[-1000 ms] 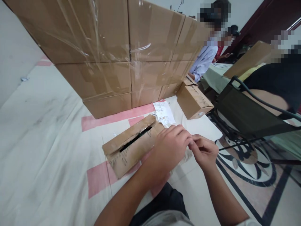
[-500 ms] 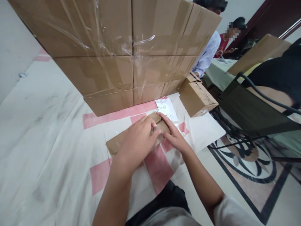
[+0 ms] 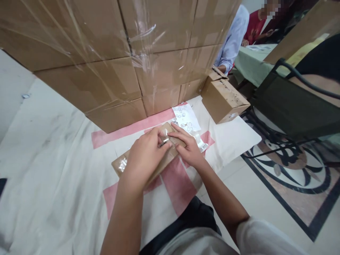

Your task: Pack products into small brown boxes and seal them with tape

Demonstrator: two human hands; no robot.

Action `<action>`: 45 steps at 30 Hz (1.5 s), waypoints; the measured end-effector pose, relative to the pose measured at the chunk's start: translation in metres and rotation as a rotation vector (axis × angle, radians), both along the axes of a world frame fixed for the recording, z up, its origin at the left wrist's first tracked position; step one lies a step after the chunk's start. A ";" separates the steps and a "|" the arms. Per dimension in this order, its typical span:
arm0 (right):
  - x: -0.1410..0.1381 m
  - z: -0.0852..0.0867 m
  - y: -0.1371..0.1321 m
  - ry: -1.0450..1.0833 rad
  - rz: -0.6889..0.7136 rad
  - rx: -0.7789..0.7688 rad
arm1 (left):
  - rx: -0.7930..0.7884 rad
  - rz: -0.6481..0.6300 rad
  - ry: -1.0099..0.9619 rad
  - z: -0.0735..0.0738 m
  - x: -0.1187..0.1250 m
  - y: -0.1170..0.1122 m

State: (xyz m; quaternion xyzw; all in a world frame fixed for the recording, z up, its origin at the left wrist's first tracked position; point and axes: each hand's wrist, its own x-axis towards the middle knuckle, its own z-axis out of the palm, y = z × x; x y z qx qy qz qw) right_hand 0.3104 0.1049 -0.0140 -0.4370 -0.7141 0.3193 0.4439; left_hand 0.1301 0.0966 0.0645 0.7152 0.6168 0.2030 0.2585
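A narrow cardboard box [image 3: 163, 164] lay slanted on a pale cloth [image 3: 66, 159] with pink patches, in the near middle of the scene, under both hands. We saw the left hand [image 3: 146, 150] half curled over its top, thumb and fingertips slightly apart; we could not tell whether they pinched anything. The right hand [image 3: 190, 150] rested at the box's right end, fingers stretched and a little spread, beside shiny clear tape [image 3: 165, 136]. Just beyond we noticed a handwritten paper [image 3: 192, 120] and, farther, a tall stack of taped cartons [image 3: 114, 81].
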 end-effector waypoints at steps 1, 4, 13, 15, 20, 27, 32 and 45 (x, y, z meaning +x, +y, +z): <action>-0.002 0.000 0.000 0.001 -0.027 0.007 | 0.003 0.011 0.005 -0.001 0.002 0.000; -0.006 -0.003 -0.001 0.021 -0.074 0.009 | -0.004 0.036 -0.192 0.001 0.007 -0.001; 0.000 -0.004 0.003 0.152 -0.002 -0.059 | -0.201 0.088 -0.645 0.001 0.011 0.011; 0.003 -0.003 0.004 0.165 0.013 -0.076 | -0.218 0.073 -0.535 -0.006 0.012 0.015; 0.006 -0.004 0.006 0.182 0.070 -0.090 | -0.197 0.071 -0.330 -0.019 0.015 0.021; 0.004 -0.010 0.007 0.172 0.029 -0.079 | -0.060 0.101 -0.056 -0.017 0.022 0.018; 0.002 -0.013 0.006 0.224 0.001 -0.051 | 0.055 0.116 0.092 -0.014 0.026 0.014; 0.012 -0.015 0.001 0.290 0.079 -0.153 | 0.131 0.092 0.461 -0.021 0.036 0.024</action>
